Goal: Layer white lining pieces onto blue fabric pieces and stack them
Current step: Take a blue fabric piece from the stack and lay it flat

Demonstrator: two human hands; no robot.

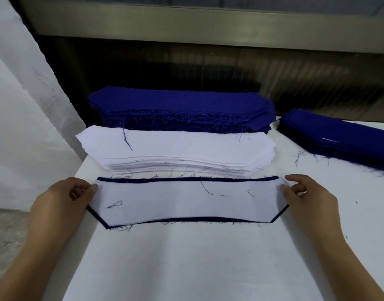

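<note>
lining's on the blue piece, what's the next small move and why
Probably lift the pair by both ends and set it aside to stack. The white lining piece lies flat on the blue fabric piece with a blue rim showing top and bottom, and the left hand and right hand pinch its ends.

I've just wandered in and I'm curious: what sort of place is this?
Probably a clothing workshop. Stacks of same-shaped blue fabric and white lining sit on a white table, and the left hand and right hand pinch a white piece laid over a blue piece.
</note>
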